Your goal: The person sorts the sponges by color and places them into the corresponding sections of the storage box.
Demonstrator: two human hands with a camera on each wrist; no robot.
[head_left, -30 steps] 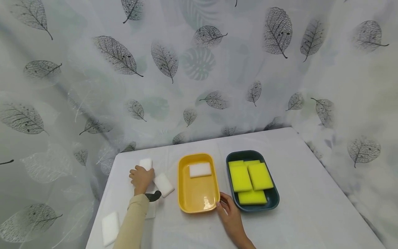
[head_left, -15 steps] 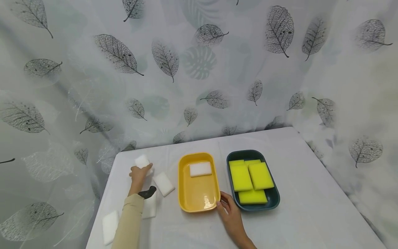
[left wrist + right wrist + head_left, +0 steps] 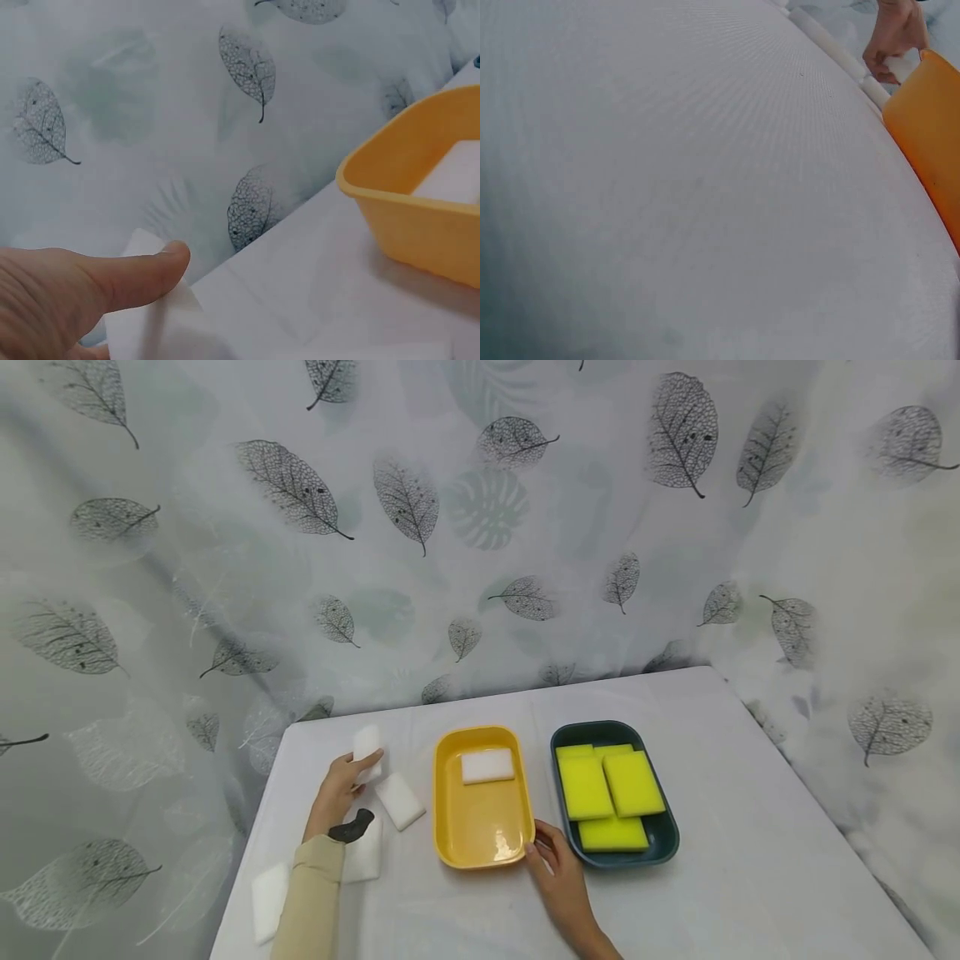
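At the table's far left, my left hand [image 3: 336,789] pinches a white sponge [image 3: 367,742], thumb on its near face. The left wrist view shows the thumb of this hand [image 3: 97,289] lying across the tilted sponge [image 3: 169,326]. My right hand [image 3: 558,881] holds the near right corner of a yellow tray [image 3: 480,835], with the thumb at its rim. Inside that tray, toward the back, lies one white sponge [image 3: 487,766]. Only the tray's orange-looking wall [image 3: 930,142] and the left hand [image 3: 900,34] appear in the right wrist view; the right hand is outside it.
Other white sponges lie left of the yellow tray: one angled beside it [image 3: 401,801], one near the left wrist [image 3: 363,857], one by the left edge [image 3: 270,902]. A dark green tray [image 3: 660,839] with several yellow sponges [image 3: 587,789] stands to the right. Leaf-patterned curtain [image 3: 405,568] hangs behind.
My left hand has taken hold of the far white sponge, turned it, and shifted it slightly right, off its earlier spot. The right hand stays at the yellow tray's corner.
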